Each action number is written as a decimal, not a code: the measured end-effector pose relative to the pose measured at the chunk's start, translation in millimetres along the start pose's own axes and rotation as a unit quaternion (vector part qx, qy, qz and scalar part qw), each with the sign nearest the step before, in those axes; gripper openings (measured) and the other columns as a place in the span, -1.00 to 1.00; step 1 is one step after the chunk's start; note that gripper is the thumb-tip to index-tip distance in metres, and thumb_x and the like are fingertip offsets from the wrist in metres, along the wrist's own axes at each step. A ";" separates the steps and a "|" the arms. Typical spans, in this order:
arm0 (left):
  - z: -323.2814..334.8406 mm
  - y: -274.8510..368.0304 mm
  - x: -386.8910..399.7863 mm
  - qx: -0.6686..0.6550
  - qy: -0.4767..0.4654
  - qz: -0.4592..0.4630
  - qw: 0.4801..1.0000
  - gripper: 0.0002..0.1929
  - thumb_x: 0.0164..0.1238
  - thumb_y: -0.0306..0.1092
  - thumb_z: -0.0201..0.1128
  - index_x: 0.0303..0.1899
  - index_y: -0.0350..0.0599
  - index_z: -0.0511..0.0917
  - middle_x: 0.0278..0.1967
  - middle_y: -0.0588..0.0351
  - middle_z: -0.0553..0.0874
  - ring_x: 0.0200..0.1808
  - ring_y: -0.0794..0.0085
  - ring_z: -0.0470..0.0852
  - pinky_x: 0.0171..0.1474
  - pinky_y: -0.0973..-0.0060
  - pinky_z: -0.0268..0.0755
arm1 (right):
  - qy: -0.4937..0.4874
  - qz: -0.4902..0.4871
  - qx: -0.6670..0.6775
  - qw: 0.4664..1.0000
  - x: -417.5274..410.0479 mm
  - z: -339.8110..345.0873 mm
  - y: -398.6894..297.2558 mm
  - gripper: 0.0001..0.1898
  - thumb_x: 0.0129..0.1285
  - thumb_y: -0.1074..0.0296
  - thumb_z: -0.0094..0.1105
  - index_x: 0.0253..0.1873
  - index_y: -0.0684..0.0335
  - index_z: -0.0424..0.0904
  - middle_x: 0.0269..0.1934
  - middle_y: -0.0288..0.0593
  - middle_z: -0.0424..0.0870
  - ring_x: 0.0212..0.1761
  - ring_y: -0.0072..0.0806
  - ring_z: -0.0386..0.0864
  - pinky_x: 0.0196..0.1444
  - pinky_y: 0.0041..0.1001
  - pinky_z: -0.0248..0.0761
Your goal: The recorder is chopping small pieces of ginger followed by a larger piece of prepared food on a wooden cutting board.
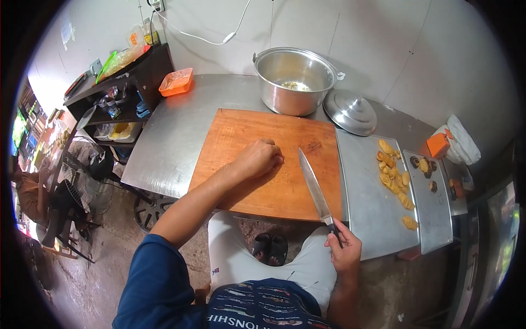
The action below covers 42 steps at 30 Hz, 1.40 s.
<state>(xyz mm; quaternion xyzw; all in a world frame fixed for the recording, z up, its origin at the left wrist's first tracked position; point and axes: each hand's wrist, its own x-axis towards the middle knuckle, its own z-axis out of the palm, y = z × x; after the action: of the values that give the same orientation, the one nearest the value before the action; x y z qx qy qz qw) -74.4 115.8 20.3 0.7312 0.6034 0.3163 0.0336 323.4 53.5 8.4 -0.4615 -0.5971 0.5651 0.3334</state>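
Note:
A wooden cutting board (263, 197) lies on the metal table in front of me. Over its middle rests my left hand (262, 158), with the fingers curled in. Whether anything is inside those fingers is hidden. My right hand (346, 250) grips the black handle of a large kitchen knife (313, 185) near the board's front right corner. The blade points away from me, over the right part of the board. Behind the board stands a deep metal pot (287, 98) with some pale bits at the bottom. Its likely lid (350, 113) lies beside it.
On the right, a metal tray (370, 230) carries several yellow food pieces (392, 177); a second tray (437, 214) holds dark and yellow pieces. An orange plastic container (176, 82) sits at the back left. A black shelf (152, 78), a fan (88, 177) and a seated person (33, 193) are left.

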 end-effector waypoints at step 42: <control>127.0 183.7 201.4 -0.070 0.012 0.160 0.985 -0.59 0.58 -0.36 0.51 0.38 -0.08 0.75 0.31 -0.15 0.83 0.36 -0.11 0.79 0.44 0.06 0.66 | 0.293 -0.140 0.215 0.921 -98.8 -76.7 85.5 -0.45 0.74 0.45 0.21 0.71 0.44 0.48 -0.30 -0.28 0.71 -0.58 -0.77 0.39 -0.54 -0.64 0.30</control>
<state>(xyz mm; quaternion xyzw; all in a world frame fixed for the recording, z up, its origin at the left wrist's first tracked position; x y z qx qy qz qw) 162.1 290.6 83.2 0.8103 0.4552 0.3680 0.0267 443.6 -15.6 -52.7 -0.4353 -0.3953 0.4671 0.6603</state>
